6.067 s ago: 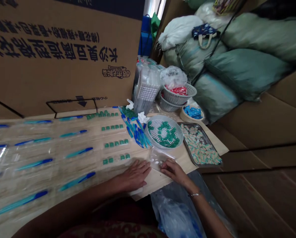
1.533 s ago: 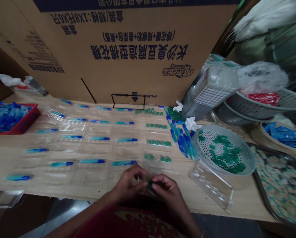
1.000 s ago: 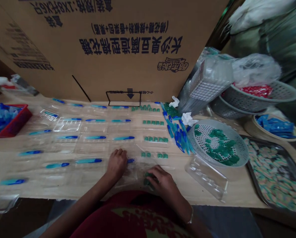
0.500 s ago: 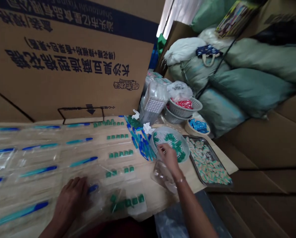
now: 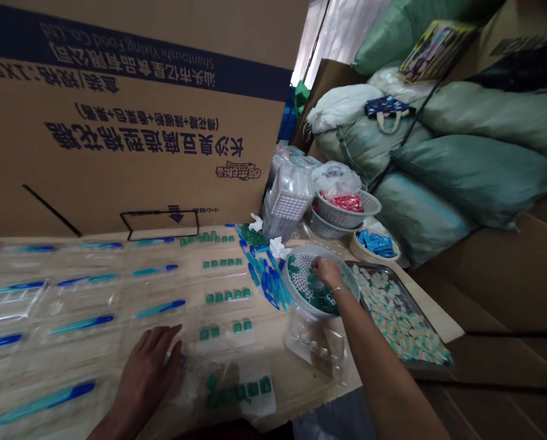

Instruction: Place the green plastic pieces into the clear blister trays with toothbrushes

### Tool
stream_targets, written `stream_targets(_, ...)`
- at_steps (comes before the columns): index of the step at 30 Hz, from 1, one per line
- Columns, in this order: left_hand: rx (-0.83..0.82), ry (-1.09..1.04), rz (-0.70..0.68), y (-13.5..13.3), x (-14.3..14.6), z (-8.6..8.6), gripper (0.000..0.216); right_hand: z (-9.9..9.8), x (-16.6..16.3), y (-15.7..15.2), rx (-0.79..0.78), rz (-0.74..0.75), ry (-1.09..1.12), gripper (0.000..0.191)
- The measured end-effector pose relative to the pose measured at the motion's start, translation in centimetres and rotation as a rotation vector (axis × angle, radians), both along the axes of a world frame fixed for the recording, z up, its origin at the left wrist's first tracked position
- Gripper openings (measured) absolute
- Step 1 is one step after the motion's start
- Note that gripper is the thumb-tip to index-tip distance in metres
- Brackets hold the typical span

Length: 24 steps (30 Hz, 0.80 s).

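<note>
My left hand (image 5: pixel 148 371) lies flat and open on a clear plastic blister tray at the near table edge, just left of a tray (image 5: pixel 236 394) holding a row of small green pieces. My right hand (image 5: pixel 327 272) reaches into the round perforated basket (image 5: pixel 301 264) of green pieces, fingers curled among them; what they hold is hidden. Rows of clear trays with blue-and-teal pens (image 5: pixel 158 308) and green pieces (image 5: pixel 228 296) cover the table. An empty clear tray (image 5: pixel 316 350) lies under my right forearm.
A loose heap of blue pens (image 5: pixel 266 278) lies left of the basket. A metal tray of pale pieces (image 5: pixel 399 315) sits right of it. Behind stand stacked clear trays (image 5: pixel 290 195), a basket of red items (image 5: pixel 349 205), a bowl of blue items (image 5: pixel 376 243), a large cardboard box (image 5: pixel 117 122) and stuffed sacks (image 5: pixel 461 165).
My right hand has gone from the near tray, where it laid green pieces, to the basket and now deeper into it. My left hand stays flat on the trays.
</note>
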State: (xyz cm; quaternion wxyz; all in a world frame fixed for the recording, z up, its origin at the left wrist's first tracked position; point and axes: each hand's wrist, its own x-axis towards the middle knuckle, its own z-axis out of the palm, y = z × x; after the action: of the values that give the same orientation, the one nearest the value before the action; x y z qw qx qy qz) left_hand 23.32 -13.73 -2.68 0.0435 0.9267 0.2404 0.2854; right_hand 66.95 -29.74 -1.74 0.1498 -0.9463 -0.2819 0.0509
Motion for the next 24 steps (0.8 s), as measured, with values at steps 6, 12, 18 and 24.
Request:
stream_targets(6,-0.391,-0.073,-0.053,-2.3,1.8,2.6,0.021,2.7,-5.5,0.4,0.115,0.113,0.056,0.012)
stream_targets(12,-1.282,-0.293,-0.159,-4.9,4.9,2.9,0.028,3.0,-22.2,1.0,0.545,0.635,0.52,0.009)
stream_targets(18,-1.675,-0.486,-0.139,-5.3,4.6,3.0,0.026,1.5,-27.2,2.1,0.738,0.446,0.928,0.005)
stream_targets(24,-1.86,-0.565,0.041,-4.6,3.4,3.8,0.021,0.9,-28.3,2.7,0.858,0.346,1.092,0.016)
